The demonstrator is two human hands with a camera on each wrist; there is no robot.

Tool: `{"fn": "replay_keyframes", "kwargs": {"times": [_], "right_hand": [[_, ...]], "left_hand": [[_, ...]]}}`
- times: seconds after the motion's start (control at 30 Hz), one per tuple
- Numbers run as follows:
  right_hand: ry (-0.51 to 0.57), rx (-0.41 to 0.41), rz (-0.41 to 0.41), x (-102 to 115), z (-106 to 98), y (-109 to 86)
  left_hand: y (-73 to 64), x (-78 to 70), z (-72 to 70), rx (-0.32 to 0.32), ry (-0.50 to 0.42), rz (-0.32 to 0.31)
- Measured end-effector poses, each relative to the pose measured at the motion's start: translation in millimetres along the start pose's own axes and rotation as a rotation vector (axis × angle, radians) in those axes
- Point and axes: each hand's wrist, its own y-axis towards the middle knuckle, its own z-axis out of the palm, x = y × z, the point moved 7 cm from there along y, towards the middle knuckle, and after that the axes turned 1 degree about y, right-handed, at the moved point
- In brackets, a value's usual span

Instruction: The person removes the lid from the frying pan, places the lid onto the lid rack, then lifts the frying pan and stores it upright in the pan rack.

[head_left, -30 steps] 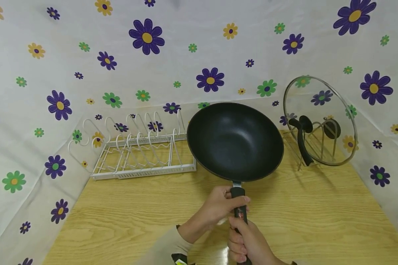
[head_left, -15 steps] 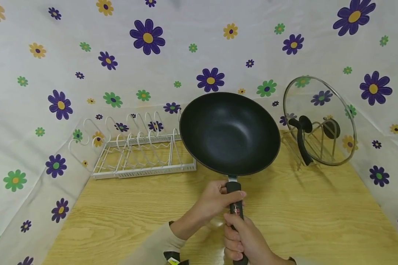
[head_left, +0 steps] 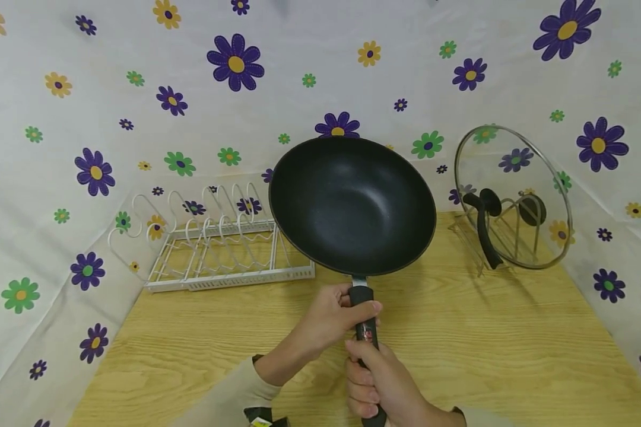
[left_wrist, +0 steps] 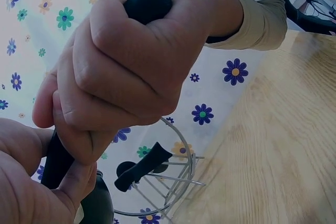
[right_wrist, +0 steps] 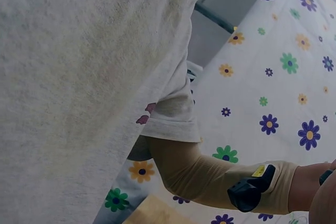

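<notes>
A black wok hangs above the table, its inside facing me and its long handle pointing down toward me. My left hand grips the handle near the metal neck, thumb across its top. Farther down, my right hand wraps its fingers round the same handle. In the left wrist view, the right fist fills the middle with the handle's end poking out, while the left hand is at lower left. The right wrist view mostly shows a grey shirt and a sleeved left arm.
To the left on the wood-grain table stands a white wire rack with upright loops, partly behind the wok. At the right a glass lid with a black handle leans upright in a wire stand. Flowered sheeting surrounds the table.
Both hands have carried the wok leftward and a little upward in the head view, so it now overlaps more of the white rack's right end. The lid and rack stay put.
</notes>
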Motion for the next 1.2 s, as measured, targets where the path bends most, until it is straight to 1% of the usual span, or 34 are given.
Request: {"fn": "replay_keyframes", "kwargs": {"times": [0.2,0.47,0.7,0.9,1.03,1.2], "right_hand": [[0.005,0.016,0.010,0.0,6.7,2.0],[0.009,0.023,0.017,0.0,14.2,5.8],[0.019,0.040,0.025,0.7,21.5,8.6],[0.028,0.047,0.025,4.0,29.1,12.5],[0.065,0.048,0.030,6.0,34.6,16.4],[0.112,0.087,0.030,7.3,41.9,22.2]], "left_hand": [[-3.9,-5.3,-5.7,-0.011,0.004,0.012],[-8.2,-11.8,-14.3,-0.037,0.033,0.009],[-13.6,-19.5,-21.5,-0.059,0.062,0.015],[-15.4,-28.1,-28.0,-0.064,0.087,0.013],[-16.3,-35.4,-33.5,-0.072,0.114,0.020],[-19.3,-43.5,-41.2,-0.106,0.140,0.020]]}}
